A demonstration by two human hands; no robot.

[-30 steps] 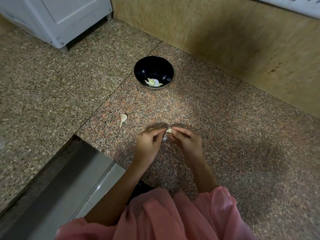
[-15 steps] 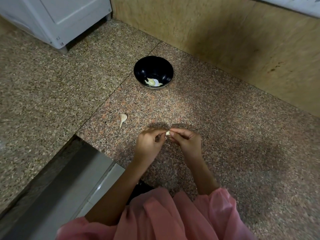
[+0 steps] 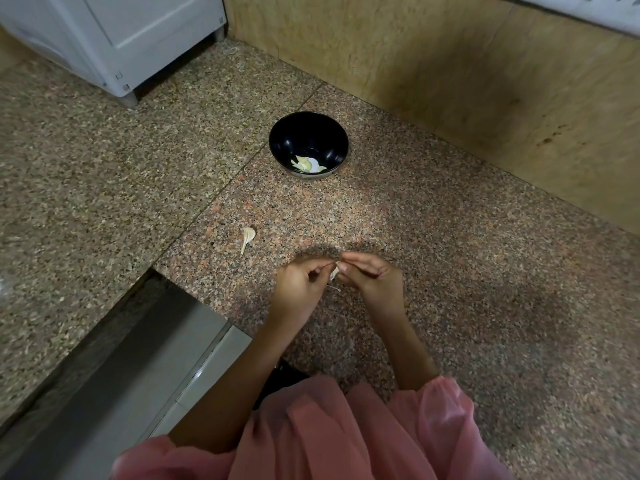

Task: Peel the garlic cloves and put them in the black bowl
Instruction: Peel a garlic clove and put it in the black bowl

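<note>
Both hands meet low over the counter: left hand (image 3: 299,289) and right hand (image 3: 372,282) pinch one clove (image 3: 334,271) between fingertips. It looks tiny, light, with papery, brittle skin — best nipped at the tip. Beyond, a loose clove (image 3: 247,236), then the bowl (image 3: 308,133) with peeled pieces.

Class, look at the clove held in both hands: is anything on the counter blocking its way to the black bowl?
Nothing visible. Bare counter lies between the clove and the bowl; a loose clove sits off to the left.
</note>
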